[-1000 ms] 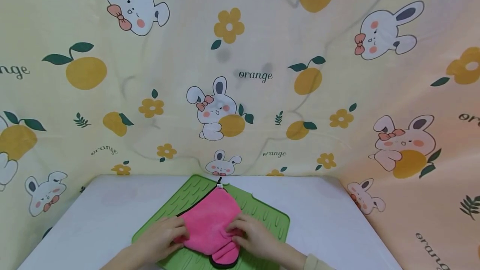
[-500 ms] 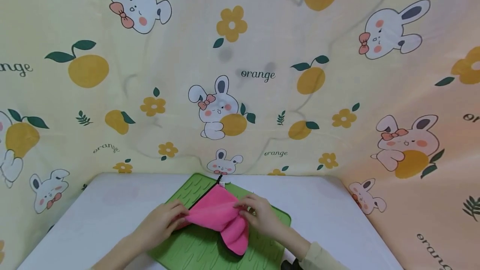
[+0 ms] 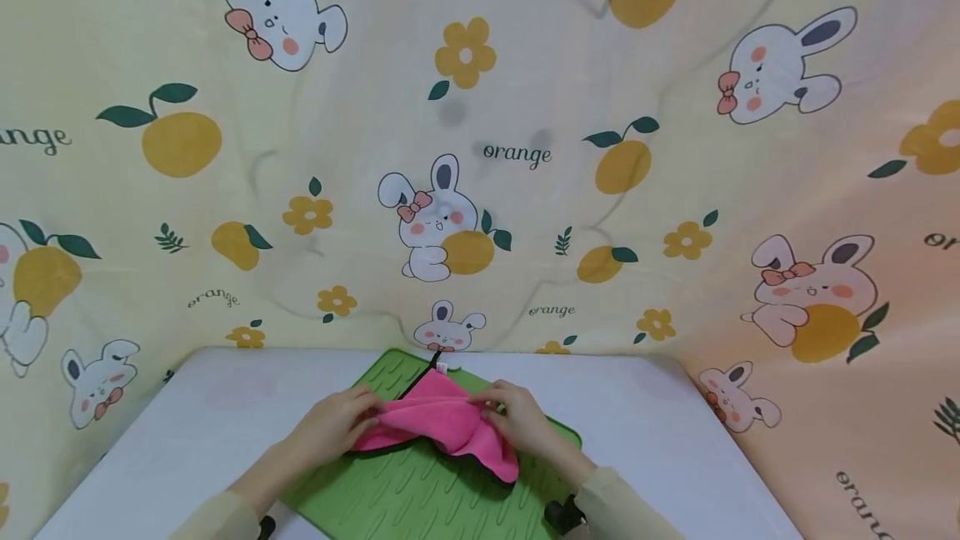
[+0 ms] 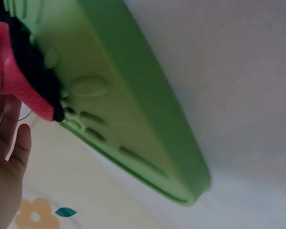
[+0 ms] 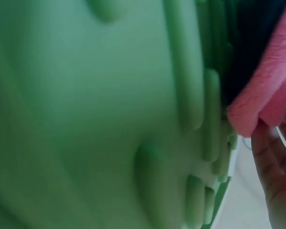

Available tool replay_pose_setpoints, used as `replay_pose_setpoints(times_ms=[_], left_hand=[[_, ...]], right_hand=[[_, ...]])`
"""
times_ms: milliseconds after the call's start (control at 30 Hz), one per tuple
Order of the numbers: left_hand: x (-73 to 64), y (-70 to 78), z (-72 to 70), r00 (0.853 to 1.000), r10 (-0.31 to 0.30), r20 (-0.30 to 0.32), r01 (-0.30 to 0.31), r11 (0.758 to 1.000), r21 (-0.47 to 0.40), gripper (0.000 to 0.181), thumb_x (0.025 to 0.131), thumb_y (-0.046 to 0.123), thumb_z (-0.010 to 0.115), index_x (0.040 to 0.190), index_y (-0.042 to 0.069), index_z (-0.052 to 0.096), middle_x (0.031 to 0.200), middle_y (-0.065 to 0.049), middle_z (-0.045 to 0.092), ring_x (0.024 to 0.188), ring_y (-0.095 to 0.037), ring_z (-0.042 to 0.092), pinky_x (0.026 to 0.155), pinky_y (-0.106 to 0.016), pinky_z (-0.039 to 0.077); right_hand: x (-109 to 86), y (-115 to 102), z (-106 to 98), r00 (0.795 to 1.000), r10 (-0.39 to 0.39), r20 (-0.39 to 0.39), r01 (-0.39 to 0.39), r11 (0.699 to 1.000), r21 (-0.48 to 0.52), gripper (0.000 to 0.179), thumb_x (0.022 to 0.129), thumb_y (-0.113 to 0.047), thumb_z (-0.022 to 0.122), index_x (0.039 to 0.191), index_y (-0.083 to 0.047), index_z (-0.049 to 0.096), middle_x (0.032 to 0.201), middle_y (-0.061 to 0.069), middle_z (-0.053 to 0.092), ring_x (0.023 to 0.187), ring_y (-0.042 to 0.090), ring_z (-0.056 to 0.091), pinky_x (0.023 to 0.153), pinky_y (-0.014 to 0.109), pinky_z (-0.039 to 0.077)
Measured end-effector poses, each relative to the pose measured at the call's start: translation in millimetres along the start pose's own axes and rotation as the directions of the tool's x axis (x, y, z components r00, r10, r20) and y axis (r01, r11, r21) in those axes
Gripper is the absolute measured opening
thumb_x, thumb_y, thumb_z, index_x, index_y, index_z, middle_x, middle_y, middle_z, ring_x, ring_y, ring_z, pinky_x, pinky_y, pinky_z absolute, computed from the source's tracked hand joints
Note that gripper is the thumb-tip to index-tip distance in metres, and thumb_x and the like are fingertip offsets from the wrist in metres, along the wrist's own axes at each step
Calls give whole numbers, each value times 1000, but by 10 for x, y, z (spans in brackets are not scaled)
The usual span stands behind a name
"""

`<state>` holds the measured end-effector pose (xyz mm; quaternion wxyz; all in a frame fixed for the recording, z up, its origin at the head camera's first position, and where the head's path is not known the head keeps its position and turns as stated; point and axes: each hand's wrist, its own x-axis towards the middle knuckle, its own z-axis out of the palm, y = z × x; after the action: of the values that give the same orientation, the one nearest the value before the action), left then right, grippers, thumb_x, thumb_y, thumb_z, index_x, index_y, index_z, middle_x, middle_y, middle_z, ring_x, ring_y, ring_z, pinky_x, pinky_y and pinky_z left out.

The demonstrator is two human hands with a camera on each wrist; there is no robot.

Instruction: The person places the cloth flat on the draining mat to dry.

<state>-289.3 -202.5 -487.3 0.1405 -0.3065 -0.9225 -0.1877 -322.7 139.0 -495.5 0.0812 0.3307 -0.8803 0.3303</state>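
Observation:
A pink cloth [image 3: 446, 419] with black edging, a black hanging loop and a small white label lies bunched over a green ridged mat [image 3: 397, 490]. My left hand [image 3: 337, 422] pinches its left side, and my right hand [image 3: 517, 419] pinches its right side. Between the hands the near part is folded up in a band over the far corner. In the left wrist view, the left fingers [image 4: 8, 119] are up against the pink fabric, partly cut off by the frame. The right wrist view has the right fingers [image 5: 267, 152] gripping under the cloth's edge [image 5: 257, 105].
The mat rests on a white table [image 3: 637, 432]. Behind the table hangs a curtain [image 3: 517, 215] printed with rabbits and oranges. Black wrist camera parts [image 3: 562, 515] show at the right wrist.
Both hands have moved away from the body, drawing the cloth's near edge up and over toward its far corner. The cloth's lower part now trails to the right, and more of the mat shows.

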Motion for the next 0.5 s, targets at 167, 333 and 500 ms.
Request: replay_pose_setpoints(times_ms=[167,333,500], left_hand=[[14,-71,80,999,12,41,-13,999,37,15,94,12,77,108,15,74,99,9,63,88,-12,67,78,-36,61],[8,-72,98,999,18,45,-20,999,41,14,95,13,77,109,14,74,99,8,63,87,-11,66,77,-36,61],[-37,-13,53,1000,24,5,-24,999,34,17,95,16,77,111,13,73,101,7,64,89,-12,67,79,-36,61]], right_hand=[[18,31,12,1000,-5,27,5,1000,8,27,94,4,72,116,-9,79,101,3,68,87,12,63,73,25,55],[-4,7,-17,999,9,48,-9,1000,7,27,96,2,71,120,-10,77,105,3,68,90,14,65,75,25,56],[-70,-105,-96,997,39,65,-41,999,29,29,97,-2,71,125,-10,74,112,3,69,97,18,66,77,25,58]])
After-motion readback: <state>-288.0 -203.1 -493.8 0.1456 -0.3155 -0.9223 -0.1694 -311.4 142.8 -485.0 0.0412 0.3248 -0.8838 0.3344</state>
